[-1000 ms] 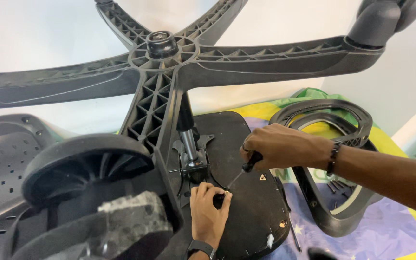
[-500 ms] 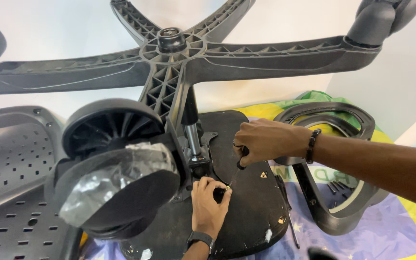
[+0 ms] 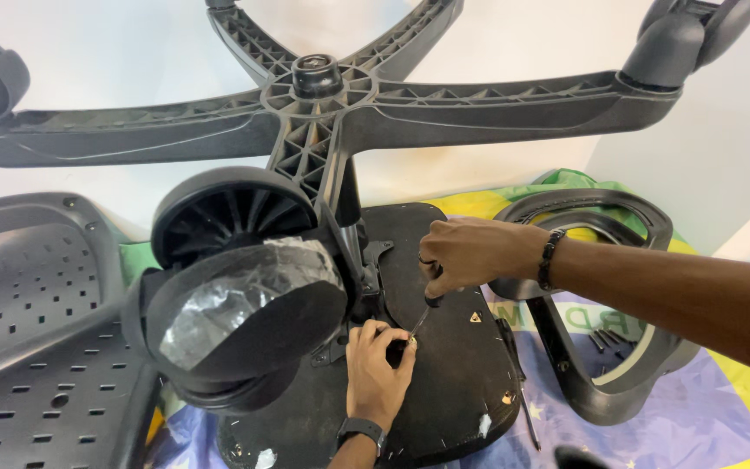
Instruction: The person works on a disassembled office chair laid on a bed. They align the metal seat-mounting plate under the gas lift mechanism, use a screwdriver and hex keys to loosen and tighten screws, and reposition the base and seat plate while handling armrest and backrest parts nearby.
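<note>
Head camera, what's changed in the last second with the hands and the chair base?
The wrapped caster has swung up and right, closer to the camera. The right hand kept hold of the screwdriver, tip down at the seat plate; the left hand stayed at the tip. The armrest has not moved.

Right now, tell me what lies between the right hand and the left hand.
In the head view, the thin screwdriver shaft runs down from the right hand to the left hand, over the black seat underside.
</note>
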